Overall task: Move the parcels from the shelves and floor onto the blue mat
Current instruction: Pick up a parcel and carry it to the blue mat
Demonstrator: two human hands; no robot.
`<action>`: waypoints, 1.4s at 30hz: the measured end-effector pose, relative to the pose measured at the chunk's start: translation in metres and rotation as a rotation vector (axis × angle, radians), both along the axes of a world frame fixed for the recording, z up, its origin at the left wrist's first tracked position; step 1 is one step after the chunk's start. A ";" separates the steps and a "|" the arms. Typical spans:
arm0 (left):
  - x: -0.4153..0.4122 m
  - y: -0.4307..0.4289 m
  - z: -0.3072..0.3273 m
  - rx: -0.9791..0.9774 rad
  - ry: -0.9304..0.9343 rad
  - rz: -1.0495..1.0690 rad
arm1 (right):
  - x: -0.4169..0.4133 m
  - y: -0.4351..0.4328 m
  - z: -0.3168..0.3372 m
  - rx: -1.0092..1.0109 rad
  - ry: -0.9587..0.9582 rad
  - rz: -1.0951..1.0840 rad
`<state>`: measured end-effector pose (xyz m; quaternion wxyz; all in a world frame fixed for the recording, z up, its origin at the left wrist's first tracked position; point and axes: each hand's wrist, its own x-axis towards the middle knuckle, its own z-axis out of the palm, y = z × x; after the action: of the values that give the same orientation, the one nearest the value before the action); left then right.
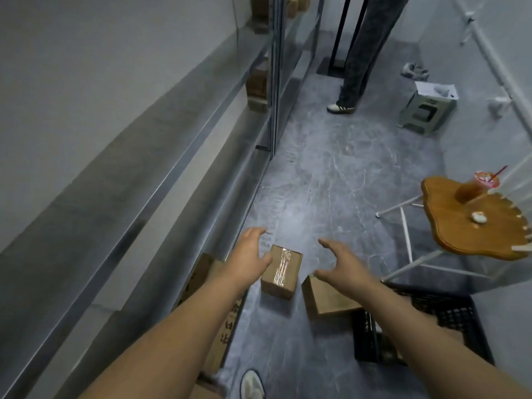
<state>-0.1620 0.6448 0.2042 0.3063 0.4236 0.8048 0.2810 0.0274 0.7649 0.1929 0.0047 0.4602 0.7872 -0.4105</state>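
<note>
Parcels (328, 298) at lower centre: three brown boxes; the middle parcel (280, 272) carries shiny tape. Your left hand (253, 251) and right hand (339, 263) spread wide, gripping nothing.

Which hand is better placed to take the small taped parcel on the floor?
Probably the left. The left hand is open right beside the taped parcel, its thumb at the parcel's top edge. The right hand, also open, is over the flatter parcel instead.

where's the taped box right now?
Head view, lower centre: the taped box sits on the grey floor between the left hand and right hand, with a flatter parcel just to its right.
</note>
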 end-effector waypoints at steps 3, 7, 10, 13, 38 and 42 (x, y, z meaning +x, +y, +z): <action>-0.019 0.031 -0.047 -0.045 -0.021 0.039 | -0.025 0.037 -0.044 -0.069 0.001 -0.058; -0.034 0.069 -0.142 -0.070 -0.034 0.144 | -0.058 0.088 -0.135 -0.123 0.028 -0.150; -0.033 0.086 -0.227 -0.136 -0.100 0.210 | -0.071 0.116 -0.222 -0.223 -0.037 -0.137; -0.038 0.103 -0.310 -0.202 -0.145 0.246 | -0.077 0.141 -0.307 -0.273 -0.095 -0.104; -0.013 0.128 -0.440 -0.226 -0.357 0.515 | -0.080 0.175 -0.455 -0.891 -0.076 -0.438; -0.012 0.107 -0.357 -0.095 -0.260 0.446 | -0.081 0.174 -0.365 -0.959 0.134 -0.428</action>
<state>-0.1741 0.7519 -0.1528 0.3573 0.1810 0.8445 0.3554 -0.0533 0.9390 -0.1721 0.0805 0.5296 0.3983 -0.7446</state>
